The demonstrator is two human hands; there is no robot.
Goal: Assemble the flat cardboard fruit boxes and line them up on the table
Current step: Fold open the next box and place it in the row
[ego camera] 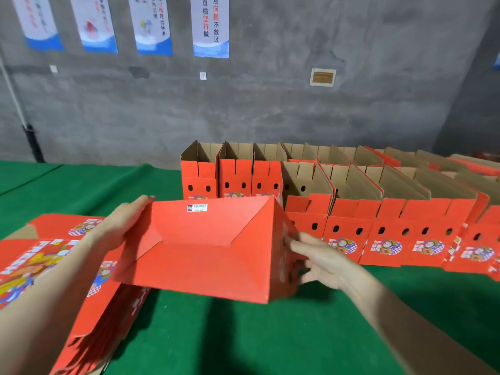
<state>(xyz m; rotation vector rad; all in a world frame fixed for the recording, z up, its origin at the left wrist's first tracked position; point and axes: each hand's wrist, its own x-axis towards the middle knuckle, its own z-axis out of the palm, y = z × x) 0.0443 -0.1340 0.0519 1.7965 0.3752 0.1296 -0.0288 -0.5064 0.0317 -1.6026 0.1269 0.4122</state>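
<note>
held box (205,247): was plain red, with a small white barcode label (197,207)
flat boxes (54,255): were red with multicoloured print
standing boxes (351,212): were red outside, brown inside, with black holes
table cover (243,334): was green
wall (270,104): was grey
posters (211,25): were white and blue

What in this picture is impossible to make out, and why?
- Barcode label on the held box: print too small.
- Inside of that box: faces away from the head camera.
- Right hand fingertips: motion-blurred.
- Flat stack: partly hidden by the left hand and arm.
- Finished boxes: the row's end is cut off at the right edge.
</note>
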